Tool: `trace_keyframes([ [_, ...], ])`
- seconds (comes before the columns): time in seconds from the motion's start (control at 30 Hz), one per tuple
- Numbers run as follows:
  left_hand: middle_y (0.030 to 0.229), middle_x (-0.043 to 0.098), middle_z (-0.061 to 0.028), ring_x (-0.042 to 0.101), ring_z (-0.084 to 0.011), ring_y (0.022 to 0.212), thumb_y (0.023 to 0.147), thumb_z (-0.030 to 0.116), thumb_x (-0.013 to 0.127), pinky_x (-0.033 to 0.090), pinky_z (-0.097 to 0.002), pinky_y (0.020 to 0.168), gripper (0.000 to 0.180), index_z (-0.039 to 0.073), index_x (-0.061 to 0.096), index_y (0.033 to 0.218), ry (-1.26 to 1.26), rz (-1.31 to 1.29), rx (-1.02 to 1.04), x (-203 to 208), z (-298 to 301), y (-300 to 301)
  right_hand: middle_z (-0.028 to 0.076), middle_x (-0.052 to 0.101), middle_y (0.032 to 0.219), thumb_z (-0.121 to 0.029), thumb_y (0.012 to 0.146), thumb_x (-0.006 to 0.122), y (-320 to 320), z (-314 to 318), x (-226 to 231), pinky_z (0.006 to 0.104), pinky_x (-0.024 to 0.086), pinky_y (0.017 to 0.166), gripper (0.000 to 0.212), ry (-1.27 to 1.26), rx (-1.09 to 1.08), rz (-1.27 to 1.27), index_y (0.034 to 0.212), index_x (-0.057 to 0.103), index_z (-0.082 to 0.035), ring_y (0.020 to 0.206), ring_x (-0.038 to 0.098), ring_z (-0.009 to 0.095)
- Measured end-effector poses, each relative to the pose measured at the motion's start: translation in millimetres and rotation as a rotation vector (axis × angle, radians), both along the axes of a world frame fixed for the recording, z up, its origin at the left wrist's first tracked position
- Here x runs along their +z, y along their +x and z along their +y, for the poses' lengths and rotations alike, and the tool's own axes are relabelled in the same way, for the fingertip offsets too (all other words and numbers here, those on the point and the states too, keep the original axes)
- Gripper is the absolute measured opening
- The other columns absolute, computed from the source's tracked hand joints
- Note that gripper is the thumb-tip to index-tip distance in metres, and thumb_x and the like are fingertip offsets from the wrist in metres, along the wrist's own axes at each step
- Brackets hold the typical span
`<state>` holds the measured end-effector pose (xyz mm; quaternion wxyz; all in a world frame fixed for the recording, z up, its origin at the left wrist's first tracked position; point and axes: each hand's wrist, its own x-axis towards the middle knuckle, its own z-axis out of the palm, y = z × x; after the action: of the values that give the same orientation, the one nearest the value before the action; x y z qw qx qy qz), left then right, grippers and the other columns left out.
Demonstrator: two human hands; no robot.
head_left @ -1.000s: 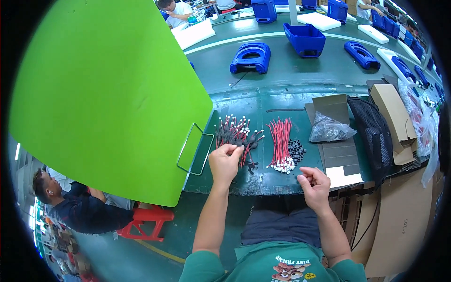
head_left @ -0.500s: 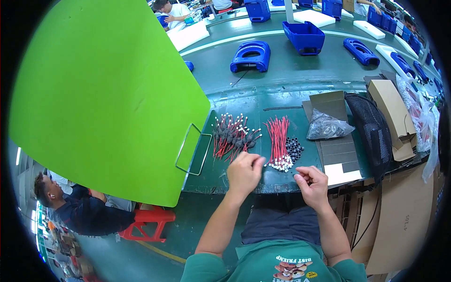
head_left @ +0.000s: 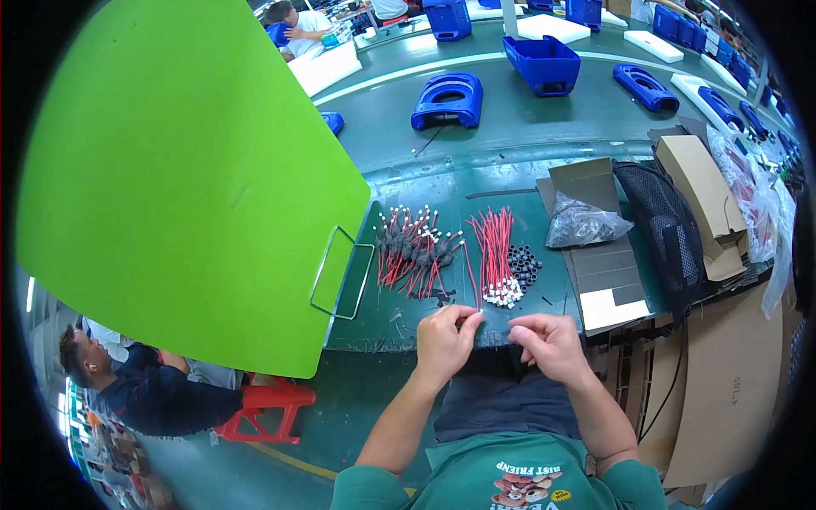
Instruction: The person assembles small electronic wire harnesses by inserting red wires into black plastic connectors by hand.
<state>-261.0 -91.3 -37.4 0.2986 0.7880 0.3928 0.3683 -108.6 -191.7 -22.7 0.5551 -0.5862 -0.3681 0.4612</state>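
My left hand [head_left: 445,342] is at the table's front edge, thumb and forefinger closed at the white connector end of a single red wire [head_left: 472,276]. That wire stretches away from me across the table. Just to the right, my right hand [head_left: 551,347] is closed, thumb against the curled fingers; whatever it may hold is too small to tell. Beyond the hands lies a bundle of red wires [head_left: 495,242] with white connectors at the near end. Black ring-like caps [head_left: 524,265] are heaped beside it. On the left is a pile of red wires with dark grey wrapped lumps [head_left: 416,248].
A tall green panel [head_left: 187,187] with a wire handle [head_left: 342,272] stands at the left. To the right are a plastic bag [head_left: 585,223] on cardboard, a black mesh bag [head_left: 659,225] and an open carton [head_left: 701,204]. Blue housings [head_left: 448,100] sit farther back. A person sits at left.
My left hand has drawn nearer the table's edge and now has one red wire's end at its fingertips. My right hand has shifted left, closer to it. The view has turned slightly.
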Motion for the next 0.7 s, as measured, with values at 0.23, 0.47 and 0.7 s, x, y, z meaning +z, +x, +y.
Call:
trace_keyframes([
  [0.23,0.064,0.057,-0.0077,0.052,-0.0156,0.046,0.075,0.008,0.065,0.042,-0.0263,0.044,0.007,0.002,0.064,0.079,-0.136,-0.113,-0.298,38.2,-56.9,12.3,0.010,0.063,0.074,-0.013,0.088,0.051,-2.6,3.1,8.1,0.0152,0.036,0.036,0.024,0.042,-0.004,0.416,0.101,0.059,0.005,0.043,0.048,0.004],
  [0.47,0.069,0.057,-0.0090,0.056,-0.0210,0.053,0.075,0.014,0.066,0.044,-0.0313,0.048,0.022,0.003,0.061,0.093,0.071,0.017,-0.386,49.2,-25.1,37.3,0.001,0.055,0.064,-0.012,0.089,0.050,30.6,-21.1,18.2,0.0136,0.028,0.039,0.025,0.289,-0.420,0.291,0.108,0.055,0.003,0.044,0.036,0.000],
  [0.7,0.078,0.057,-0.0093,0.059,-0.0273,0.069,0.073,0.015,0.064,0.047,-0.0357,0.061,0.019,0.005,0.064,0.089,0.301,0.259,-0.437,40.5,34.7,101.5,0.002,0.053,0.061,-0.013,0.090,0.046,41.6,-44.5,21.7,0.0144,0.026,0.041,0.028,0.258,-0.348,0.285,0.112,0.053,0.003,0.048,0.037,0.001],
])
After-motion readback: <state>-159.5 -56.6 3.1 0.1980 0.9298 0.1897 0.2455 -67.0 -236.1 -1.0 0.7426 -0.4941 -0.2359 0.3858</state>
